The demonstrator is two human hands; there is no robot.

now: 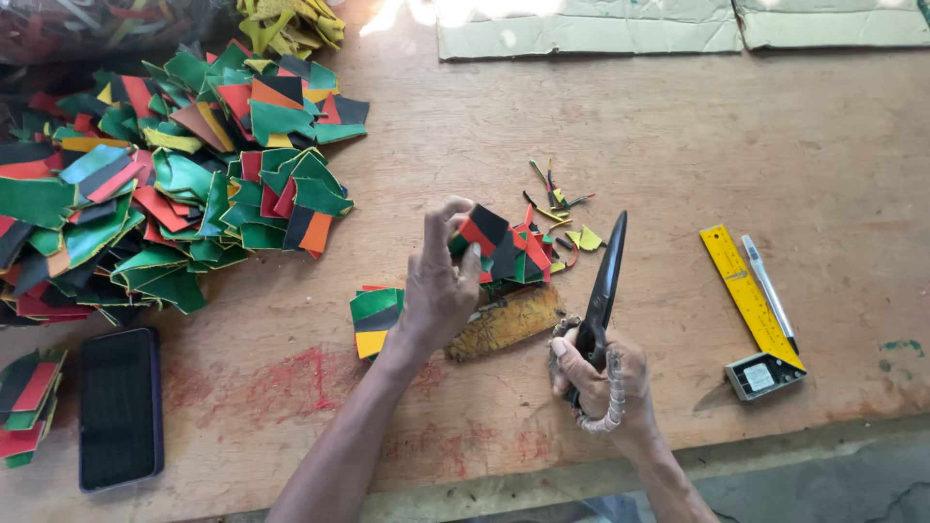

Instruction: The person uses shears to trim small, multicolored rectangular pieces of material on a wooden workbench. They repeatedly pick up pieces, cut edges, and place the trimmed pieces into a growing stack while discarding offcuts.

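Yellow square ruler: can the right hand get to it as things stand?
Probably not freely: the right hand is shut on the scissors. The bare table between it and the yellow square ruler leaves the path open.

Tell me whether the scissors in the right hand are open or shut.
Shut. The scissors show one dark, narrow blade line pointing up and away from the right hand, with no gap or second blade splayed out.

Worn wooden tabletop (678, 145), scuffed, red paint smears near front edge. Flattened cardboard sheets (591, 24) along far edge, sunlight patch falling there. Grey concrete floor (833, 484) below front edge, lower right. Daylight bright, even.
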